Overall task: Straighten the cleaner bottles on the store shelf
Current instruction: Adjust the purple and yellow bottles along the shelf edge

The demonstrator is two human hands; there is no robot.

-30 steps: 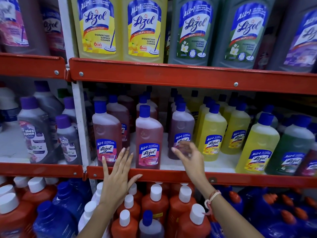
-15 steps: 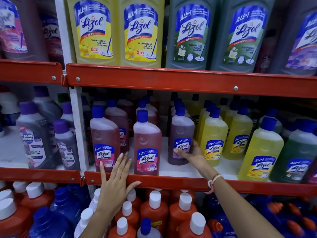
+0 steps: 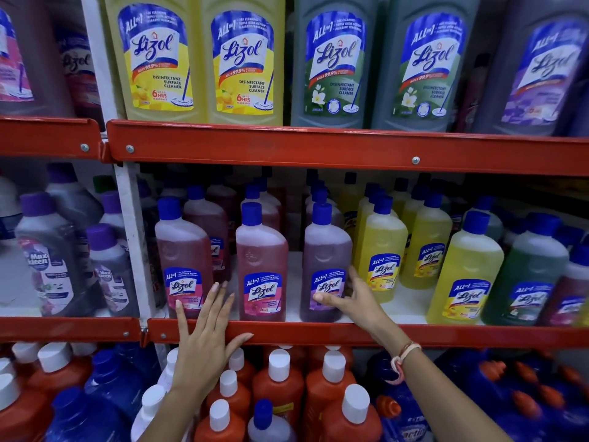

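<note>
The left hand (image 3: 207, 339) lies flat, fingers spread, over the red shelf edge (image 3: 318, 333), holding nothing. The right hand (image 3: 353, 301) cups the purple bottle (image 3: 326, 250) at its "ALL in 1 Lizol" label, thumb across the front. Beside it stand a pink bottle (image 3: 261, 260) and yellow bottles (image 3: 382, 247), all Lizol, with white shelf floor showing between them.

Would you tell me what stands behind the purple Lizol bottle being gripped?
Behind the purple Lizol bottle held by the right hand, blue caps of further bottles show; their bodies are hidden.
</note>
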